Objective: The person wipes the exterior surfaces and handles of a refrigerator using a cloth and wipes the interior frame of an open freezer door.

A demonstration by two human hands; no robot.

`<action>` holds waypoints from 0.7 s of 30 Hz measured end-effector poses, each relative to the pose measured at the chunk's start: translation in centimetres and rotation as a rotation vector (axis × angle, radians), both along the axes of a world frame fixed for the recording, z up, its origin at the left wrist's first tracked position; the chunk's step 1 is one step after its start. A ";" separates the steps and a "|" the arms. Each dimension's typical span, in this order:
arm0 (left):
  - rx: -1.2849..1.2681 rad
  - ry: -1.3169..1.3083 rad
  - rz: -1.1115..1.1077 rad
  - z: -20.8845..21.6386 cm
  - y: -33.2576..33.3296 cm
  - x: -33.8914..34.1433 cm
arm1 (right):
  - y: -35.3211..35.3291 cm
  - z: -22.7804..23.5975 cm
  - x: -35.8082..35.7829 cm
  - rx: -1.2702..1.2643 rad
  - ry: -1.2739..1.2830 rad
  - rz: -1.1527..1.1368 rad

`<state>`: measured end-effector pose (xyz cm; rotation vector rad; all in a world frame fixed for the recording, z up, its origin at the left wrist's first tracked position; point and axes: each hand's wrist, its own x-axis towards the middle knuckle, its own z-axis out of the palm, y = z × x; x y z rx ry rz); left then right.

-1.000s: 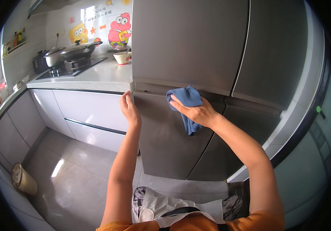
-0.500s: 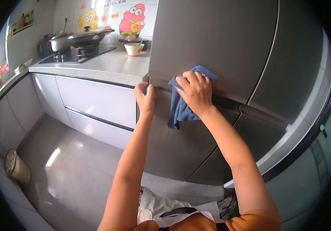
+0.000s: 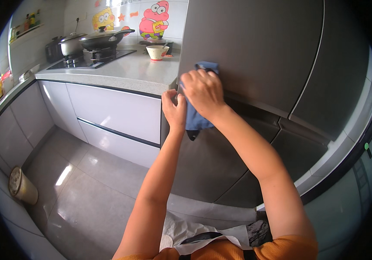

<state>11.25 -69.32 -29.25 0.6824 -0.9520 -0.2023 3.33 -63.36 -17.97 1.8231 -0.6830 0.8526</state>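
Right hand (image 3: 202, 92) is pressed flat, fingers curled over a blue cloth (image 3: 194, 119), holding it against the grey refrigerator door (image 3: 255, 47) near the door's left edge; the cloth hangs down below the palm. Left hand (image 3: 173, 110) grips the left edge of the refrigerator just beside the cloth, fingers closed on the edge. Grey countertop (image 3: 129, 71) adjoins the refrigerator on the left and carries a small bowl (image 3: 157, 52); a wok (image 3: 101, 40) sits on the hob beyond.
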 end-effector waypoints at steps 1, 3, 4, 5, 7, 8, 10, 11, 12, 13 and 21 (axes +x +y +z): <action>0.058 -0.008 -0.034 -0.3 -0.1 0.2 | -0.2 0.1 0.8 -0.003 0.018 0.024; 0.069 0.009 -0.046 0.5 1.4 0.0 | -0.8 0.4 1.6 -0.049 0.051 0.010; 0.055 0.003 -0.048 0.3 1.3 -0.1 | -1.0 0.5 1.7 -0.033 0.043 -0.005; 0.040 -0.001 -0.042 0.2 1.1 0.1 | -0.9 0.6 1.8 -0.019 0.038 -0.012; 0.005 -0.010 -0.005 0.3 0.8 0.3 | 0.1 1.2 1.7 0.078 0.031 -0.083; -0.013 -0.017 0.026 0.4 0.8 0.4 | 0.3 1.2 1.4 0.104 0.016 -0.113; -0.029 -0.048 0.058 0.3 0.9 0.4 | 1.2 1.3 0.1 0.157 -0.015 -0.176; -0.039 -0.062 0.073 0.2 0.9 0.5 | 1.6 1.3 -0.8 0.144 -0.024 -0.184; -0.053 -0.072 0.091 0.3 0.9 0.7 | 2.0 1.2 -1.6 0.139 -0.038 -0.193; -0.067 -0.083 0.111 0.4 0.9 0.9 | 2.3 1.0 -2.4 0.135 -0.053 -0.199; -0.047 -0.074 0.106 0.3 0.3 0.2 | 0.3 0.9 0.3 -0.004 0.065 -0.115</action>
